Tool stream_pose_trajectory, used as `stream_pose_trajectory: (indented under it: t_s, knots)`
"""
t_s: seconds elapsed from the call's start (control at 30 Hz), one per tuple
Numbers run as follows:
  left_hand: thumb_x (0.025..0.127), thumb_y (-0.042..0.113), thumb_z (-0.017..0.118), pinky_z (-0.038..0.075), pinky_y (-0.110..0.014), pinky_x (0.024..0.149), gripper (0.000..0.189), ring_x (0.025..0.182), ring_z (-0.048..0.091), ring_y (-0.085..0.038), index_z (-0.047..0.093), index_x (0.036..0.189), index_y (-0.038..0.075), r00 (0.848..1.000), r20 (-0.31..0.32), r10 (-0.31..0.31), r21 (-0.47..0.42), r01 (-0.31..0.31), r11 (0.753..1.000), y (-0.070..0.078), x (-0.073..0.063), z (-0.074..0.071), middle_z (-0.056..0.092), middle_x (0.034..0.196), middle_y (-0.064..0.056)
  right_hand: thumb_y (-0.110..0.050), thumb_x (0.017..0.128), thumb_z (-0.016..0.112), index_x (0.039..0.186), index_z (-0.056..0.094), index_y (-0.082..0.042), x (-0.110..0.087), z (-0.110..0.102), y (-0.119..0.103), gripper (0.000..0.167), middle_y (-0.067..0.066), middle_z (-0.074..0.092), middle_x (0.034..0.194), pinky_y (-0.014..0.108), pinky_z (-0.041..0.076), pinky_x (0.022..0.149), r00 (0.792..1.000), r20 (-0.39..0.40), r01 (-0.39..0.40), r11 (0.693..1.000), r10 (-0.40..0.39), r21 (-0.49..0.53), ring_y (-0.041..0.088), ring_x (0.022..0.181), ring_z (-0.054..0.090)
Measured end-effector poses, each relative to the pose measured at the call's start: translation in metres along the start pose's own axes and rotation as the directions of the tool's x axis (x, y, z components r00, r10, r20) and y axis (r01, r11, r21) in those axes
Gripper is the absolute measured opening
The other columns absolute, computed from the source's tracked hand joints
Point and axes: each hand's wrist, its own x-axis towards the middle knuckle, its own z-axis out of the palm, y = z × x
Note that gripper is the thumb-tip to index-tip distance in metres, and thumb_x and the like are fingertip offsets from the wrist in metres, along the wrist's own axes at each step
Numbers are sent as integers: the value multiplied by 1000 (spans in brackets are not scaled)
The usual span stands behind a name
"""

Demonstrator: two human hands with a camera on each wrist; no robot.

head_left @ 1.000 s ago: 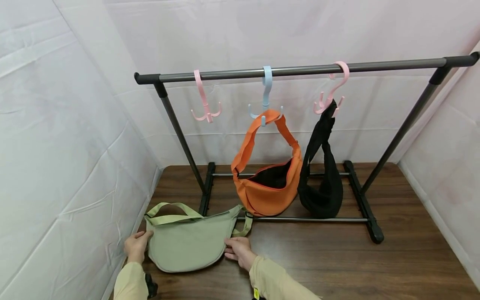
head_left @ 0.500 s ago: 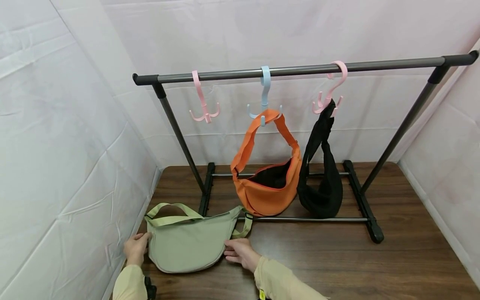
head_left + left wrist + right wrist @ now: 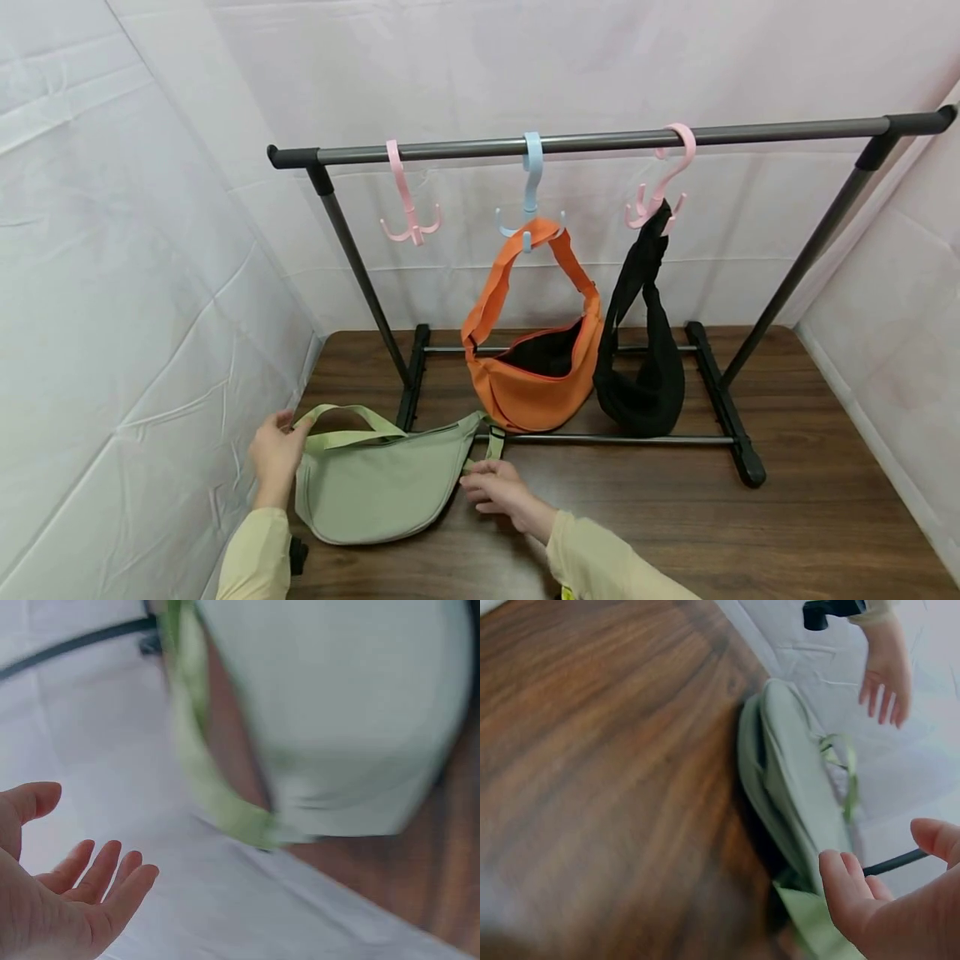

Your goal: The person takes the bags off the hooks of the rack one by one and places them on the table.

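Observation:
A sage-green crossbody bag lies on the brown wooden table, its lighter green strap looped over the top edge. My left hand is raised at the bag's left end beside the strap. In the left wrist view that hand has relaxed fingers, holds nothing and is apart from the bag. By the bag's right corner, close to the strap's buckle end, is my right hand. The right wrist view shows its thumb and fingers spread apart with nothing pinched; whether they touch the strap I cannot tell.
A black metal rack stands behind the bag. An orange bag hangs from a blue hook, and a black bag from the right pink hook. Another pink hook hangs at left. White cloth walls surround the table.
Both hands have let go of the green bag's sides. My left hand has risen toward the strap's left end; my right hand has shifted slightly right and up. The bag stays put.

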Motion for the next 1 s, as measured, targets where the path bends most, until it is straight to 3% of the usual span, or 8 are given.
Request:
stream_pose_trajectory:
  t_s: [0.17,0.27,0.37,0.5,0.6,0.7,0.83,1.0]
  knots:
    - [83,22,62,40,-49,85,41,103,52,-39,56,115,-4,990,14,143,1,-143,990,44,-6,-2,57,112,-26,-18,83,63,120,50,4,-10,-16,-16,45,16,60,104,40,50,76,964,-24,257,950,-265,-179,30,95,58]
    - [84,20,62,40,-49,86,39,105,51,-38,56,117,-2,965,19,260,-19,-260,965,68,-11,-1,57,114,-23,-22,85,63,123,50,0,-16,-28,-28,46,17,57,112,41,48,80,905,-33,386,852,-424,-355,30,100,55]
    - [84,19,64,40,-50,85,39,104,52,-37,57,117,-1,914,13,405,-36,-405,914,92,-17,2,57,114,-22,-25,85,63,127,47,-5,-23,-41,-41,50,14,53,122,44,44,87,827,-34,459,707,-562,-538,28,110,51]
    - [83,17,66,41,-49,85,37,104,52,-34,58,116,1,793,-15,609,-57,-609,791,125,-25,6,58,113,-19,-24,83,65,133,44,-7,-29,-58,-59,56,11,48,131,45,41,92,695,-6,493,482,-719,-725,27,118,46]
    - [84,13,64,41,-46,88,33,108,50,-32,59,115,1,666,-26,745,-69,-745,664,148,-29,10,58,115,-17,-23,82,66,134,41,-7,-32,-71,-71,60,12,45,133,45,41,93,591,34,500,333,-806,-799,27,120,44]
    - [86,10,61,41,-43,91,31,112,49,-29,58,115,0,531,-29,847,-72,-846,528,170,-31,14,57,118,-15,-22,81,67,135,40,-5,-32,-84,-81,63,15,41,135,45,42,92,501,76,499,216,-862,-839,28,122,41]
    - [85,10,61,40,-40,94,32,114,48,-28,58,116,0,388,-35,921,-70,-920,385,196,-31,18,55,120,-14,-20,80,68,135,39,-3,-32,-100,-93,65,17,38,137,44,44,90,410,119,481,103,-904,-871,29,124,38]
    - [82,10,64,40,-39,95,35,114,48,-29,59,115,0,265,-49,963,-50,-964,263,228,-31,23,56,120,-15,-20,79,68,135,38,-1,-33,-116,-111,67,19,36,138,45,43,91,326,141,458,25,-935,-889,31,124,37]
